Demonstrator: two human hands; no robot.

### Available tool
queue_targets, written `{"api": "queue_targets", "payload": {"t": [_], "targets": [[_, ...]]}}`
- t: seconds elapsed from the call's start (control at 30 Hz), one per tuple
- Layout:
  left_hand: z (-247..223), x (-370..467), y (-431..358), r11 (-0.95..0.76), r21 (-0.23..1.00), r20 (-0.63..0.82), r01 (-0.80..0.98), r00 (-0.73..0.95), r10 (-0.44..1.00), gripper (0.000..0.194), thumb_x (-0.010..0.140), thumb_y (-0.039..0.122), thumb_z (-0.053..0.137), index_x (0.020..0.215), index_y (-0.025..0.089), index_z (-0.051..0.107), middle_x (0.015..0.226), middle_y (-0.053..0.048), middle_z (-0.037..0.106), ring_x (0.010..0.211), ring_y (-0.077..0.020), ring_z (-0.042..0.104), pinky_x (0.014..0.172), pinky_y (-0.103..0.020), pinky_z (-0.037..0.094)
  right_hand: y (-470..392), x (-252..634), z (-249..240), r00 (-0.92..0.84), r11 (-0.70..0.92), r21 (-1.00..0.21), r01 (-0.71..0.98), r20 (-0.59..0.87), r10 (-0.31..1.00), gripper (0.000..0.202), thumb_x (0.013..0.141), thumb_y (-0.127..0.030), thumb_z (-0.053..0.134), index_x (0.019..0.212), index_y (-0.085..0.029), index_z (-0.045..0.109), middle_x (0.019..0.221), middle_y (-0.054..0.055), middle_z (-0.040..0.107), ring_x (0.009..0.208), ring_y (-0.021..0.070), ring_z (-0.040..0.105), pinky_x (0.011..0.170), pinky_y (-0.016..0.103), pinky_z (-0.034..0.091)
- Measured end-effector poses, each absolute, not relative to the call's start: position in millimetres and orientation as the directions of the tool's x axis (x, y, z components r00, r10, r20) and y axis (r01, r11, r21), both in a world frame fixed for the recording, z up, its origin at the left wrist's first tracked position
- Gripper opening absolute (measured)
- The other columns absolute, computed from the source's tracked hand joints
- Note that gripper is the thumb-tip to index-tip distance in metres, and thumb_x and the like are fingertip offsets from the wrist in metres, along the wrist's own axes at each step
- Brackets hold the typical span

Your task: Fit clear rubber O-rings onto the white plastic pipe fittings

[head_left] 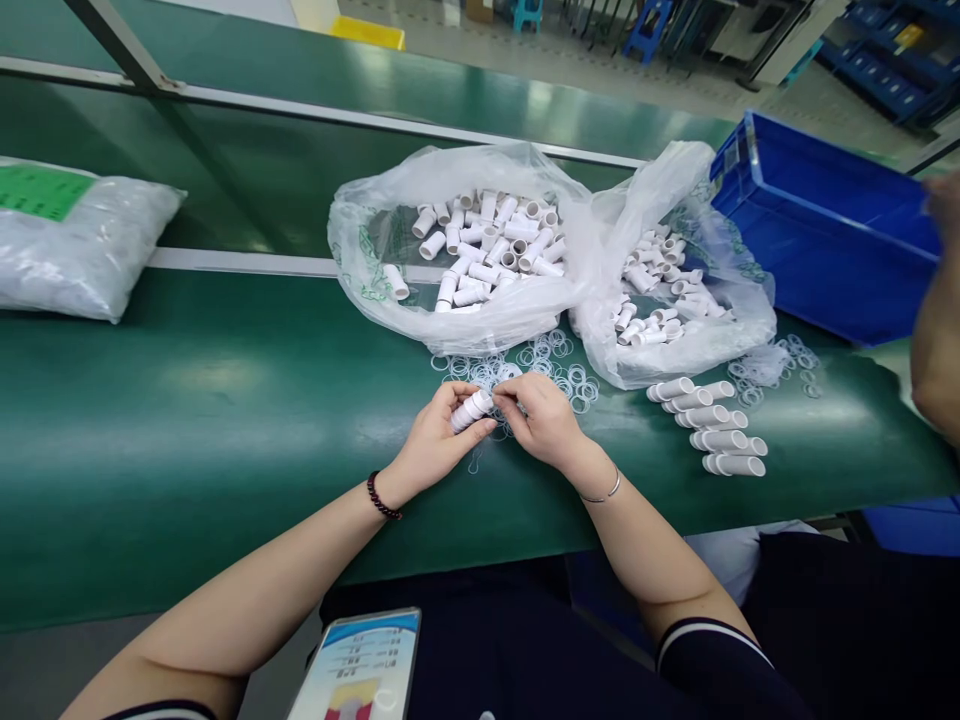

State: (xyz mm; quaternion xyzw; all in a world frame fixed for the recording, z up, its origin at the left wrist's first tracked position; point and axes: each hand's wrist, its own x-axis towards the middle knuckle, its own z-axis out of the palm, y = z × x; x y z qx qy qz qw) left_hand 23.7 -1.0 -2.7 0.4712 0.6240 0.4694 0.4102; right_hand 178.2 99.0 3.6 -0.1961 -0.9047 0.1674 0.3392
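1. Fingers (pixel 442 392) of the left hand (pixel 439 440) curl around a white tube (pixel 471 411), the thumb along its near side and the other fingers on its far side. Bands cross it; whether it is one piece or several in line, I cannot tell. Its upper right end points at the right hand (pixel 546 420), whose thumb and forefinger draw close together just beside that end. Whether they touch it or pinch something, I cannot tell.
2. Green table (pixel 225 420): both hands work just over it, near the middle of its front part.
3. Blue bin (pixel 817 235): on the right, well apart from the hands, with another person's arm (pixel 934 340) near it.
4. Left open bag (pixel 517 300): behind the hands, holding many loose white tubes (pixel 472 250).
5. Right open bag (pixel 720 345): touching the first, holding smaller-looking white pieces (pixel 649 335).
6. Filled bag (pixel 112 240): at the far left, bearing a green label (pixel 45 192).
7. Tube group (pixel 720 440): laid in slanting rows, right of the right hand.
8. Clear rings (pixel 469 367): the smallest things, scattered behind and around the fingertips, close to the held tube; a second cluster (pixel 769 368) lies near the bin.
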Motion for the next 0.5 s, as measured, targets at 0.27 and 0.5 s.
{"api": "queue_targets", "payload": {"t": [0.27, 0.5], "targets": [[-2.8, 25.1, -4.1, 0.033, 0.889, 0.048, 0.457, -0.164, 0.985, 0.019, 0.086, 0.04, 0.058, 0.091, 0.022, 0.055, 0.084, -0.002, 0.06, 0.076, -0.0201, 0.056, 0.067, -0.031, 0.04, 95.5, 176.3, 2.8, -0.787, 0.853, -0.445, 0.272, 0.408, 0.463, 0.021, 0.097, -0.024, 0.041, 0.089, -0.019, 0.059, 0.083, 0.006, 0.066, 0.078, 0.018, 0.056, 0.073, 0.033, 0.042], [-2.1, 24.6, -7.4, -0.124, 0.812, 0.176, 0.57, -0.036, 0.984, 0.015, 0.083, 0.03, 0.06, 0.093, 0.022, 0.052, 0.091, -0.006, 0.062, 0.079, -0.0227, 0.059, 0.071, -0.035, 0.041, 97.9, 177.1, 4.2, -0.799, 0.584, -0.768, 0.262, 0.166, 0.577, 0.012, 0.093, -0.021, 0.044, 0.09, -0.019, 0.056, 0.087, 0.005, 0.063, 0.081, 0.0159, 0.056, 0.074, 0.031, 0.045]]}}
